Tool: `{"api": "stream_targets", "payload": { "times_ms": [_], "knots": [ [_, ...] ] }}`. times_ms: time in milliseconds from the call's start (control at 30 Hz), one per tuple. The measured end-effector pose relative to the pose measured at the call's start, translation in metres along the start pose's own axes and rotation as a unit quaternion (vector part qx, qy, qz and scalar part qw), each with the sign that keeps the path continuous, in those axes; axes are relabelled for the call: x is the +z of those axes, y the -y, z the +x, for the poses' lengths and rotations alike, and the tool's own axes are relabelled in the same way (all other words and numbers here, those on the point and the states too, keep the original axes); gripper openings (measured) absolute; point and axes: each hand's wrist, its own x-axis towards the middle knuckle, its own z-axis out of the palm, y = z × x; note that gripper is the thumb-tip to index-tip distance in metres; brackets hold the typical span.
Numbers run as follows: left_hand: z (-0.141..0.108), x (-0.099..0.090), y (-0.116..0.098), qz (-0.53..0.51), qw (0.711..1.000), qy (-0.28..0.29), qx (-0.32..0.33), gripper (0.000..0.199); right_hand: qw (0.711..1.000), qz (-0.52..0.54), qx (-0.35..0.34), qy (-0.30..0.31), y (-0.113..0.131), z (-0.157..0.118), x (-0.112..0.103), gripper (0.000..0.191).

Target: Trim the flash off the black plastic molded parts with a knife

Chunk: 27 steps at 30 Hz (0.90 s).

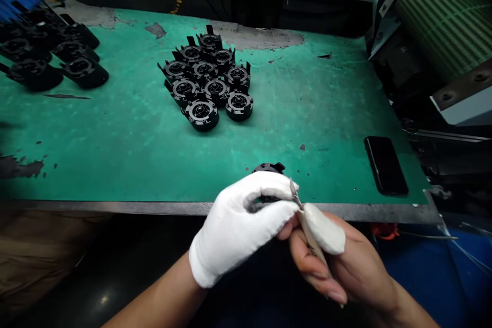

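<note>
- At 5 o'clock in the view, a right hand, its thumb in a white cover, grips a knife, fingers curled and pressed on the pale handle. The tool looks light and stiff; the handle is the safe hold, the slim blade likely sharp.
- At 6 o'clock, a white-gloved left hand brings thumb and forefinger tips together beside the blade, which points toward 11 o'clock; what they pinch, if anything, cannot be told.
- Just behind the glove, toward 5 o'clock from centre, a black part shows, mostly hidden. It is probably light, rigid plastic, smooth under cloth, best held by its round body, as the thin tab could snap.
- At 3 o'clock, a phone lies on the green desk.
- At 11 o'clock, similar parts stand clustered; farther left, at 10 o'clock, sits another group.
</note>
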Motion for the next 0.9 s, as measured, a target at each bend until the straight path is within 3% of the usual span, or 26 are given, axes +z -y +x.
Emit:
{"api": "stream_targets", "payload": {
  "times_ms": [233, 300, 367, 433, 467, 567, 633, 767, 900],
  "knots": [
    [0.001, 0.003, -0.002, 0.011, 1.000, -0.019, 0.004, 0.001, 0.999, 0.028, 0.002, 0.035, -0.009, 0.002, 0.003, 0.042],
    [0.001, 0.002, 0.004, 0.040, 0.998, -0.040, 0.026, 0.001, 1.000, -0.024, 0.001, 0.007, -0.003, 0.001, 0.002, 0.040],
    [0.002, -0.002, 0.015, 0.107, 0.987, -0.097, 0.069, 0.006, 0.989, -0.132, -0.018, -0.061, 0.006, 0.001, -0.008, 0.036],
    [0.002, -0.006, 0.030, 0.217, 0.957, -0.158, 0.109, 0.021, 0.941, -0.300, -0.068, -0.141, 0.017, 0.003, -0.026, 0.034],
    [0.002, -0.008, 0.039, 0.276, 0.939, -0.172, 0.116, 0.033, 0.897, -0.395, -0.096, -0.171, 0.022, 0.005, -0.037, 0.036],
    [0.003, -0.008, 0.063, 0.382, 0.907, -0.146, 0.105, 0.081, 0.747, -0.624, -0.128, -0.192, 0.031, 0.013, -0.068, 0.045],
    [0.005, -0.004, 0.075, 0.395, 0.904, -0.121, 0.108, 0.099, 0.686, -0.691, -0.126, -0.191, 0.033, 0.018, -0.079, 0.043],
    [0.010, 0.004, 0.084, 0.398, 0.900, -0.125, 0.131, 0.101, 0.611, -0.755, -0.155, -0.179, 0.036, 0.027, -0.077, 0.038],
    [0.015, 0.005, 0.083, 0.404, 0.892, -0.132, 0.152, 0.075, 0.580, -0.788, -0.154, -0.139, 0.038, 0.032, -0.074, 0.035]
  ]
}}
